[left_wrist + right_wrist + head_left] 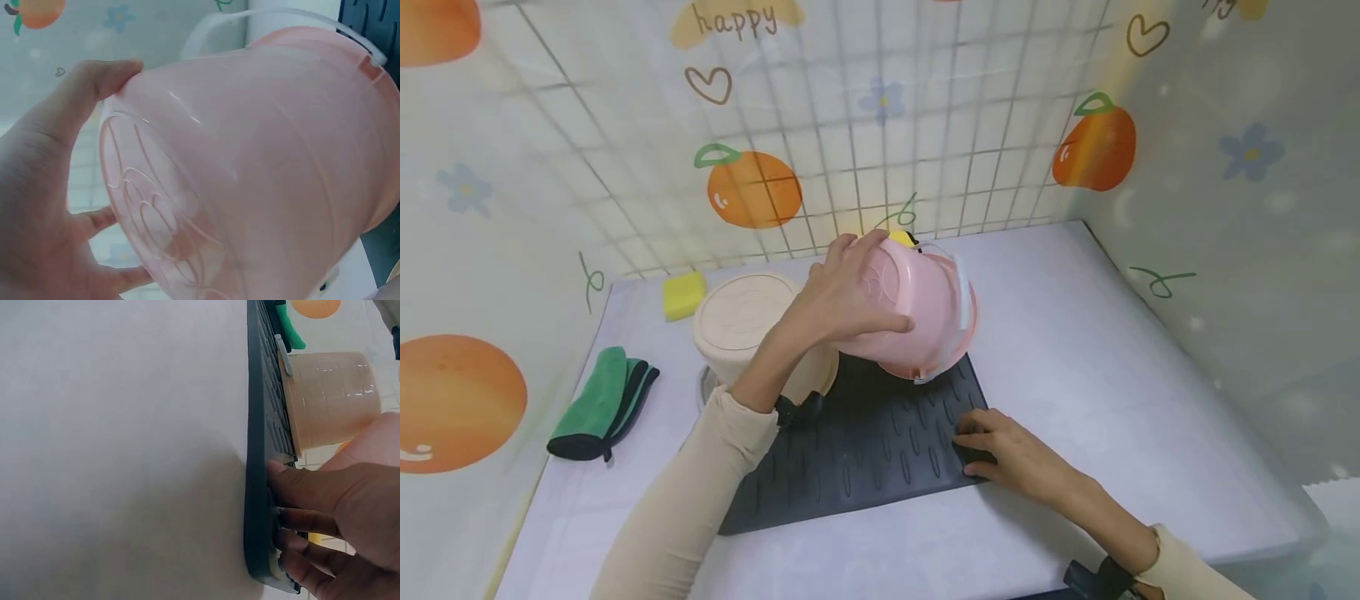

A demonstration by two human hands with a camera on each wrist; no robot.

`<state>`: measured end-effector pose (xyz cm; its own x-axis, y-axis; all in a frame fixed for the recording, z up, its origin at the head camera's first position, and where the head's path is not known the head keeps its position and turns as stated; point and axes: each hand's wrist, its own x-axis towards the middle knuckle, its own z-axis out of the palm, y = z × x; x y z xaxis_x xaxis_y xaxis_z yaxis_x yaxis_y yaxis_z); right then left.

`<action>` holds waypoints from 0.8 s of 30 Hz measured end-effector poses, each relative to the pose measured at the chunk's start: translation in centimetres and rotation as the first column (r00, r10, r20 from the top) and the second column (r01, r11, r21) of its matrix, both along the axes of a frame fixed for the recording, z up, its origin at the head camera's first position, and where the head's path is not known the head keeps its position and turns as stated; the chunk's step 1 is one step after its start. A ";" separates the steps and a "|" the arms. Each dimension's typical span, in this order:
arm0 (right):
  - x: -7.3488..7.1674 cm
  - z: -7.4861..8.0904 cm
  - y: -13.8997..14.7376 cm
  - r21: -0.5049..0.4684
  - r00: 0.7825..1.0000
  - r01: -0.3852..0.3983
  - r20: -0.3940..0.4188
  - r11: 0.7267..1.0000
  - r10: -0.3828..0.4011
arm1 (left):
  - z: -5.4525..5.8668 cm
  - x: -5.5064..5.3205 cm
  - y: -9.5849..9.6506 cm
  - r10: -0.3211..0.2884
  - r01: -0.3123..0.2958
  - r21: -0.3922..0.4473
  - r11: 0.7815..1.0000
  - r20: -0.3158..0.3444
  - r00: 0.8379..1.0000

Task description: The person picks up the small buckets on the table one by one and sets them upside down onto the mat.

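Observation:
A pink bucket (928, 312) with a pale handle tips over the mat, its ridged base turned toward me and its mouth facing away to the right. My left hand (842, 296) grips it by the base, thumb on one side and fingers spread round the other, as the left wrist view shows. Beneath lies a black ribbed drying mat (872, 450). At its front right corner rests my right hand (1011, 454), thumb and bent fingertips spread apart on the mat. Left of the pink bucket, a beige bucket (741, 312) stands upside down on the mat, partly behind my left forearm.
A yellow sponge (683, 296) lies at the back left of the white table (1112, 350). Nearer me is a folded green cloth (597, 404) with black trim. Another yellow item (902, 239) peeks out behind the pink bucket. A printed curtain (1000, 125) surrounds the table.

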<state>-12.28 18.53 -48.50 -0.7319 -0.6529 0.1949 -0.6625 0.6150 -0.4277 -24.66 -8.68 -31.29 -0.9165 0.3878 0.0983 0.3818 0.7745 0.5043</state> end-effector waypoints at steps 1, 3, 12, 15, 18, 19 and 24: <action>0.0 0.0 0.0 0.000 1.000 0.003 0.001 1.000 -0.003 | 0.0 -0.2 0.2 0.000 0.000 -0.022 1.000 0.020 1.000; 0.1 -0.2 0.1 -0.004 1.000 0.009 0.002 1.000 -0.009 | 0.0 -0.7 0.7 0.008 -0.004 -0.056 0.998 0.069 0.998; 0.2 -0.6 0.0 -0.029 1.000 0.009 0.010 1.000 -0.008 | 0.6 -1.6 2.8 0.060 -0.027 -0.251 0.968 0.124 0.991; 0.2 -0.7 -0.1 -0.025 1.000 0.015 0.008 1.000 -0.015 | 0.9 -1.7 3.2 0.072 -0.027 -0.323 0.946 0.128 0.989; 0.2 -0.7 0.0 -0.020 1.000 0.023 0.003 1.000 -0.023 | 0.9 -2.0 3.5 0.068 -0.011 -0.372 0.928 0.138 0.988; 0.2 -0.7 0.0 -0.019 1.000 0.025 0.002 1.000 -0.025 | 0.8 -2.1 3.5 0.064 -0.005 -0.381 0.925 0.142 0.988; 0.1 -0.6 0.1 -0.017 1.000 0.024 -0.004 1.000 -0.024 | 0.6 -3.0 4.0 0.047 0.018 -0.409 0.912 0.149 0.988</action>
<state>-12.21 18.59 -49.13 -0.7462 -0.6321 0.2089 -0.6498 0.6233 -0.4350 -27.64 -4.70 -30.73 -0.9135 0.3503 -0.2071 0.3125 0.9298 0.1943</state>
